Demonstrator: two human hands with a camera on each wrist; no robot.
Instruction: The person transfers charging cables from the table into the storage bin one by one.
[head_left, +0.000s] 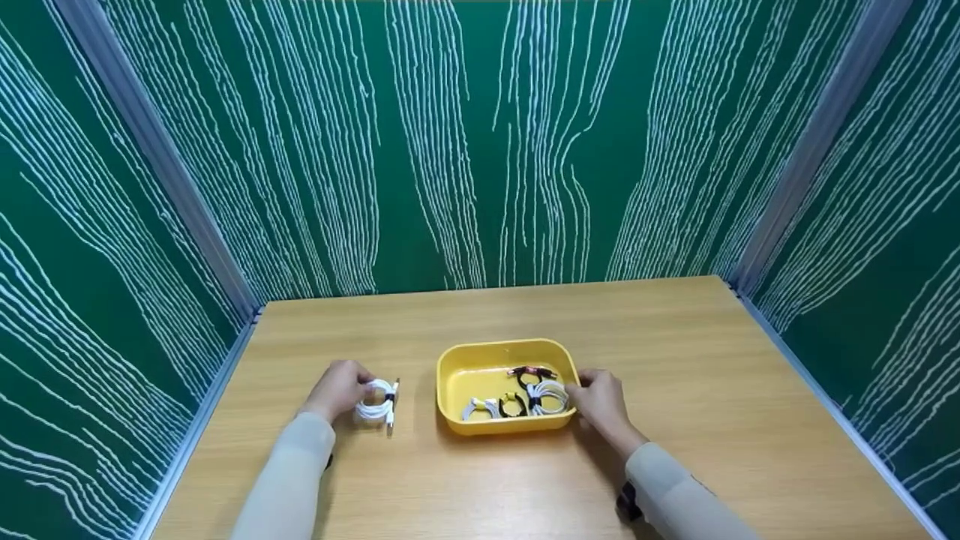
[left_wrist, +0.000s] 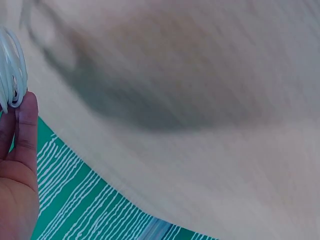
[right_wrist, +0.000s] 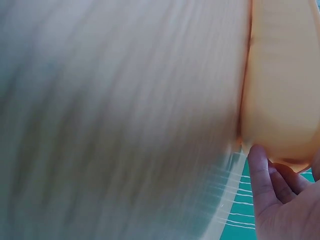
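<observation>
A coiled white cable (head_left: 377, 400), bundled with a black tie, is pinched by my left hand (head_left: 341, 388) over the table's left side. In the left wrist view, fingers (left_wrist: 26, 145) hold the cable loops (left_wrist: 12, 70) at the frame's edge. My right hand (head_left: 602, 401) grips the right wall of a yellow plastic bin (head_left: 504, 428), thumb at the rim. The right wrist view shows fingertips (right_wrist: 258, 156) against the bin's outer side (right_wrist: 285, 85). Inside lie a white cable coil (head_left: 551, 396), a black-and-red cable (head_left: 532, 373), a small black-and-yellow coil (head_left: 512, 406) and a smaller white one (head_left: 480, 407).
The bin stands on a light wooden table (head_left: 480, 487). Green panels (head_left: 487, 187) with wavy white lines rise at the back and both sides, joined by grey metal posts (head_left: 165, 150). Grey rails run along the table's side edges.
</observation>
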